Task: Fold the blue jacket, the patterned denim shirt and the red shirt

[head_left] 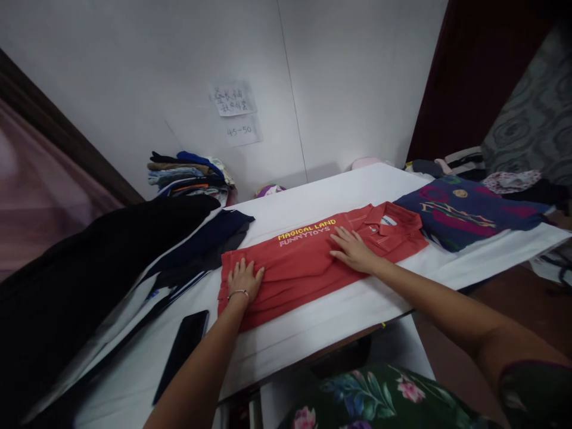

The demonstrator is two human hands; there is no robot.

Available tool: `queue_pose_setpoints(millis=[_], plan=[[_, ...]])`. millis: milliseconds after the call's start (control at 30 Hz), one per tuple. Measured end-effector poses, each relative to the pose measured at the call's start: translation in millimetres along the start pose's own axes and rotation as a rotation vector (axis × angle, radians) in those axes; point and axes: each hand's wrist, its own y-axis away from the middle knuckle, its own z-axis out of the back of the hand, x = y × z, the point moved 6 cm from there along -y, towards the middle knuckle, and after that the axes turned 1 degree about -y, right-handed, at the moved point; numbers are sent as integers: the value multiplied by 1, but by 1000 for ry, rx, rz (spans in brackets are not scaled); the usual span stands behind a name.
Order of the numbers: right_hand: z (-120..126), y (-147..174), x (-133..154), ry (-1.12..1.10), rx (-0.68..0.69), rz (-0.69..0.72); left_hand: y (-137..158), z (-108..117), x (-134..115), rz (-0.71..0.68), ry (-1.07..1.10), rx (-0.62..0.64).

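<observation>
A red collared shirt lies in a long folded strip across the white-covered table, its collar at the right end and yellow and white lettering up. My left hand, with a bracelet at the wrist, rests flat on the shirt's left end, fingers spread. Farther right, my right hand lies on the shirt between the lettering and the collar, its fingers stretched out. Neither hand grasps the cloth. Some creases run along the lower half of the shirt.
Dark garments heap along the left side, with a folded pile behind them. A black phone lies near my left forearm. A navy patterned garment touches the shirt's collar end. Handwritten papers hang on the wall.
</observation>
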Motion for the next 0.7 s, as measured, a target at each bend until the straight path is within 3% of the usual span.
queue_pose_setpoints(millis=[100, 233, 400, 567, 700], plan=[[2, -21, 37, -24, -33, 78, 2, 2, -1, 2, 5, 1], [-31, -28, 65, 12, 92, 193, 3, 1, -1, 11, 31, 13], [-60, -20, 63, 94, 82, 241, 3, -4, 0, -2, 71, 5], [-59, -18, 58, 98, 68, 246, 5, -4, -1, 15, 133, 12], [-49, -12, 55, 7, -32, 281, 14, 7, -4, -54, 190, -104]])
